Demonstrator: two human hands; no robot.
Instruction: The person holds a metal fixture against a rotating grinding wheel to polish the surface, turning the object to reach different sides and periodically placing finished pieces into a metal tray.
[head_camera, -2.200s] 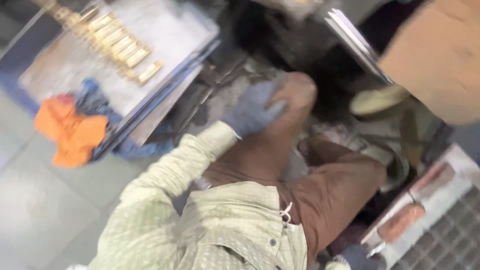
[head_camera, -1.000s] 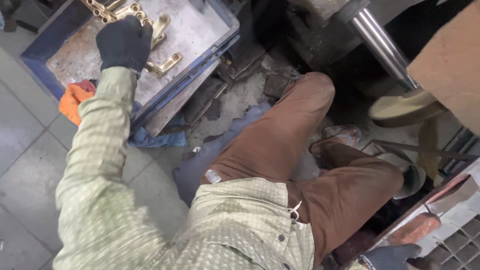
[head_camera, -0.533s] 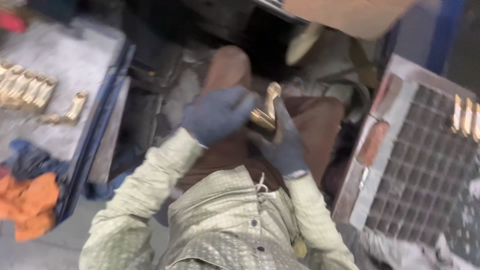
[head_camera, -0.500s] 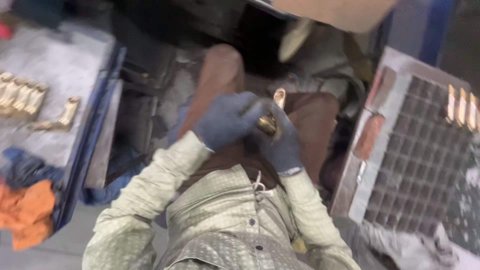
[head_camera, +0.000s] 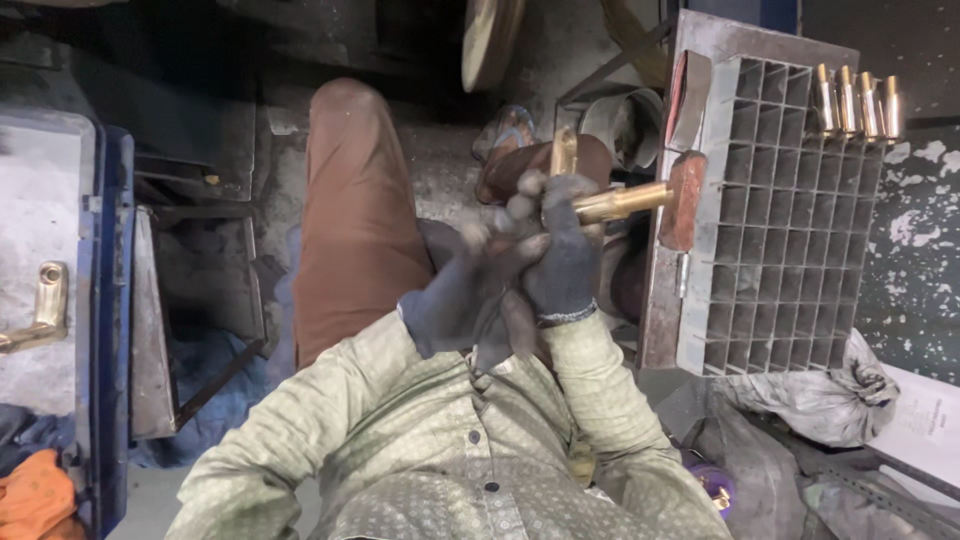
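Both my hands wear dark gloves and meet in front of my chest. My right hand (head_camera: 565, 255) grips a polished brass handle part (head_camera: 615, 203) whose bar points right toward a grid tray; a second brass limb sticks up above the fingers. My left hand (head_camera: 470, 290) closes against the right one from the left, its worn fingertips touching the same part. How much of the brass piece it holds is hidden by the fingers.
A grey grid tray (head_camera: 775, 290) at right holds several brass pieces (head_camera: 855, 105) in its top row. A blue-edged metal tray (head_camera: 50, 180) at left carries another brass handle (head_camera: 40, 305). An orange rag (head_camera: 35, 495), my brown-trousered knee (head_camera: 350, 200) and a crumpled grey cloth (head_camera: 815, 400) lie around.
My left hand left the tray at left and joined my right hand in my lap. The brass part now points right, closer to the grid tray. The view has swung right.
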